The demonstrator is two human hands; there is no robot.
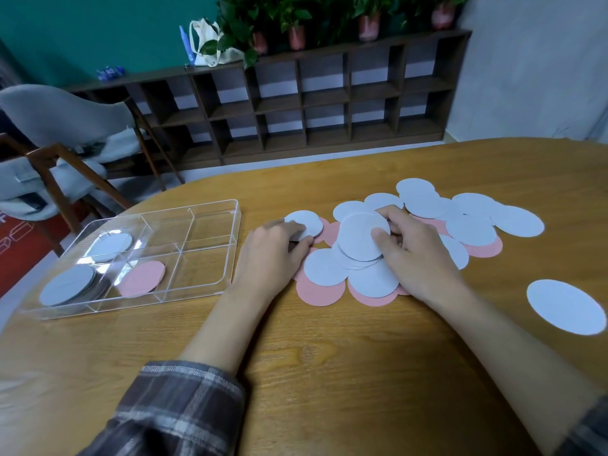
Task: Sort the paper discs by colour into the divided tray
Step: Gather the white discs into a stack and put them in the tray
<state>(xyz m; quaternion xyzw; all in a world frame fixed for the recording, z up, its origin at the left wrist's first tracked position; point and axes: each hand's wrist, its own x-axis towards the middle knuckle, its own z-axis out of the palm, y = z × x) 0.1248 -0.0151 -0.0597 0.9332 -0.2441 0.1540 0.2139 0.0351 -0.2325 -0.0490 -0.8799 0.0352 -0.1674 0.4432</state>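
Discs: R hand (413, 255) pinching white stack (362, 236); L hand (274, 250) fingers gripping white disc (307, 222) on table.

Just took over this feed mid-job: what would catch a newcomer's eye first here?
The heap of white and pink paper discs at the table's centre, with the right hand pinching a small stack of white ones and the left hand on another white disc. At left, the clear divided tray already holds white discs and one pink disc. A stray white disc lies far right.

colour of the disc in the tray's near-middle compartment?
Pink disc, lying flat in the clear tray; head view, the only one.
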